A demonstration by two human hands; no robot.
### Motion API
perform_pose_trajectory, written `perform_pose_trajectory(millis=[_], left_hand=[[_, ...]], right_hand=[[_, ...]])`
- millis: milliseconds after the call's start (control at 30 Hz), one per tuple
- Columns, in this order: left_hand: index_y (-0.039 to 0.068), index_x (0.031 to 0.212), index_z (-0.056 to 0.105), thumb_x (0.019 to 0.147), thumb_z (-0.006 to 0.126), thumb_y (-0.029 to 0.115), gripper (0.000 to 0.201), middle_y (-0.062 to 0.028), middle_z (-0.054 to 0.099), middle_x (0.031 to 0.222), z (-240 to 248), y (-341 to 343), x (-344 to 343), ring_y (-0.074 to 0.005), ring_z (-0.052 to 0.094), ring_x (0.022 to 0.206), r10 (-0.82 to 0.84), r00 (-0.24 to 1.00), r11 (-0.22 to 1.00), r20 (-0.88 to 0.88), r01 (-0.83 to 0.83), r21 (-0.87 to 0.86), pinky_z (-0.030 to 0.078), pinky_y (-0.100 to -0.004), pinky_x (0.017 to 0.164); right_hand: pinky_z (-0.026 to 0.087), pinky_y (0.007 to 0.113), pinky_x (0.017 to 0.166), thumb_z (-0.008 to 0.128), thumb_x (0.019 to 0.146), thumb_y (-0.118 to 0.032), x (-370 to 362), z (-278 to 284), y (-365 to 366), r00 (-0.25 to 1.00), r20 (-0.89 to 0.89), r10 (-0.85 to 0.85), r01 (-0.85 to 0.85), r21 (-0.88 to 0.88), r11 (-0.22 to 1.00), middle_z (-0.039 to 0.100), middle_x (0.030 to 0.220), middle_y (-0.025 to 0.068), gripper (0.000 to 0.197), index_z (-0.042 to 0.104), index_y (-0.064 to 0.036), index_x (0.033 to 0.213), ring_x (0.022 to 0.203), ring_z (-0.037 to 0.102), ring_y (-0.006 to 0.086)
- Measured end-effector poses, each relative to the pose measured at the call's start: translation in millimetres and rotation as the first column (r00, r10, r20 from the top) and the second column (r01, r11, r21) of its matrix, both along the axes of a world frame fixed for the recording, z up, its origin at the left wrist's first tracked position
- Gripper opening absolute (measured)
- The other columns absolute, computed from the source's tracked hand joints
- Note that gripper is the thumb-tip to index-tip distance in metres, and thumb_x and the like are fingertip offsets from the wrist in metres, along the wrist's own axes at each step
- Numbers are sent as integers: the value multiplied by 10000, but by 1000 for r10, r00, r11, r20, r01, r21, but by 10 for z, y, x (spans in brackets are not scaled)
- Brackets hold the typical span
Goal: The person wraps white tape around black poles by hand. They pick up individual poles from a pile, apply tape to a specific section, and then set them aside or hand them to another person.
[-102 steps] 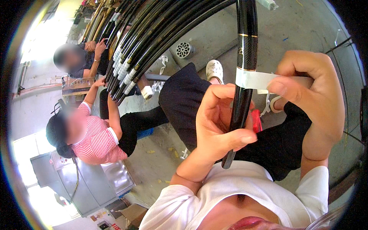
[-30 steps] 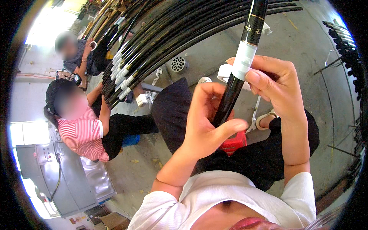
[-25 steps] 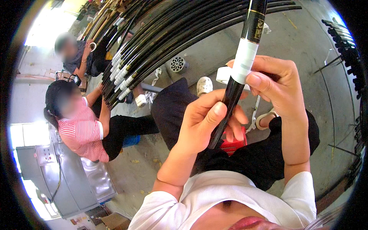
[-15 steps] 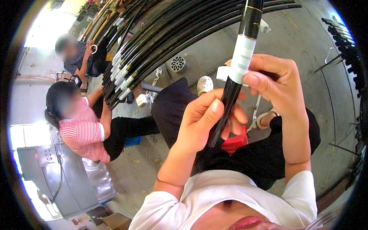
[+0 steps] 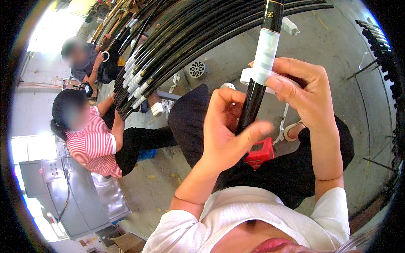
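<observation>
Red obj (image 5: 260,155) partly behind L hand (image 5: 230,133), blk rods (image 5: 168,52) nearby

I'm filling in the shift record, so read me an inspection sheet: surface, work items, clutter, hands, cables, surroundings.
Surface: grey floor, below the hands.
Job's things: glossy black pole, partly wrapped in white tape; tape roll beside it.
Clutter: yellow scraps, curled white strip.
Hands: left hand loosely around the pole's lower part, thumb spread; right hand pinching at the tape's lower edge.
Cables: cable hanging down the grey cabinet.
Surroundings: white-banded black poles, red stool, striped-shirt co-worker, dark-shirted co-worker.
</observation>
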State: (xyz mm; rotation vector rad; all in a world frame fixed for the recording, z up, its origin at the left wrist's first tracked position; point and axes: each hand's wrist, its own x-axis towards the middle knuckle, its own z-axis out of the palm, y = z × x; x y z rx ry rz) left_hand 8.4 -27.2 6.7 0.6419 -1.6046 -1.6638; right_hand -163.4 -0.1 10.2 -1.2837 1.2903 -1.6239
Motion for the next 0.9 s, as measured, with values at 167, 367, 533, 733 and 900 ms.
perform_pose_trajectory(millis=[167, 367, 533, 733, 900], left_hand=[[-16, 1124, 488, 918, 537, 165, 279, -119, 614, 926, 45, -73, 73, -85, 557, 606, -185, 965, 907, -184, 240, 345, 460, -199, 509], [-16, 1170, 415, 902, 581, 223, 396, -72, 575, 933, -73, 12, 44, -122, 593, 656, 38, 999, 998, 20, -37, -56, 479, -207, 564], [-42, 991, 511, 854, 597, 446, 515, -136, 613, 810, 78, 5, 7, -90, 463, 427, -79, 991, 952, -107, 107, 288, 372, -194, 373], [-17, 1082, 469, 864, 618, 254, 377, -107, 611, 830, -8, 34, 15, -108, 537, 518, 26, 999, 999, -22, -26, 34, 424, -188, 458], [-17, 1112, 471, 915, 557, 220, 320, -108, 615, 858, 100, -42, 55, -86, 525, 547, -208, 954, 868, -216, 282, 409, 420, -194, 467]], right_hand=[[332, 176, 513, 687, 789, -251, -15, 57, 42, 996, 75, 48, -51, 34, 998, 596, 708, -3, 346, 670, 21, 1003, 594, 469, 24], [228, 156, 414, 675, 786, -321, 27, 13, 25, 1000, 28, -3, 2, 24, 1000, 549, 617, -51, 399, 673, 5, 1015, 484, 378, -14], [492, 215, 738, 723, 780, -130, -48, 147, 91, 973, 181, 142, -154, 52, 987, 670, 881, 73, 313, 644, 66, 1012, 813, 616, 96], [491, 214, 733, 719, 779, -121, -24, 122, 62, 988, 127, 85, -95, 77, 992, 670, 874, 75, 304, 643, 68, 1005, 809, 617, 97], [492, 213, 721, 730, 772, -145, -42, 167, 103, 959, 235, 156, -181, 87, 980, 669, 869, 67, 322, 644, 68, 998, 799, 614, 85]])
